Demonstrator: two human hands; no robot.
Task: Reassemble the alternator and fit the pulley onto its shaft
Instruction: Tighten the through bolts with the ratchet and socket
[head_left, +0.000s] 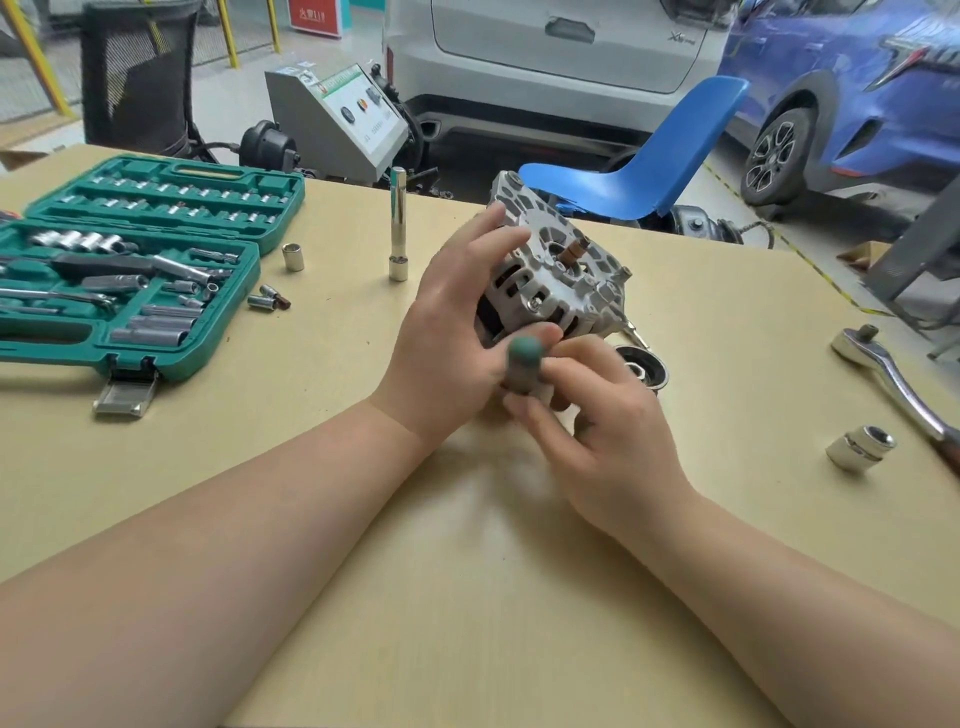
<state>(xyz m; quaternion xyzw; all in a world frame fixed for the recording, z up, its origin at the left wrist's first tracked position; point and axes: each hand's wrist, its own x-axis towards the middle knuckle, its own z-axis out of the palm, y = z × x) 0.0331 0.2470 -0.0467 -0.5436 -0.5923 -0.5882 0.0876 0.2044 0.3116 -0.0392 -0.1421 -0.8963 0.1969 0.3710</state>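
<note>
Alternator (550, 280) tilted toward you, your left hand (457, 332) cupping it steady so your right hand (597, 415), gripping the green-handled driver (524, 364), reaches its screws.

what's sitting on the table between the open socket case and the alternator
In the head view, a tall socket stands upright there, with a short socket and a small loose bit nearer the case.

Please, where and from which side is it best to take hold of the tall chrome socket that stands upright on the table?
Grip the tall chrome socket around its smooth upper shaft, coming from the right side, probably with the fingers level. It stands upright on its wider base, apart from the small silver socket and the green tool case on its left, so that side is more crowded.
</note>
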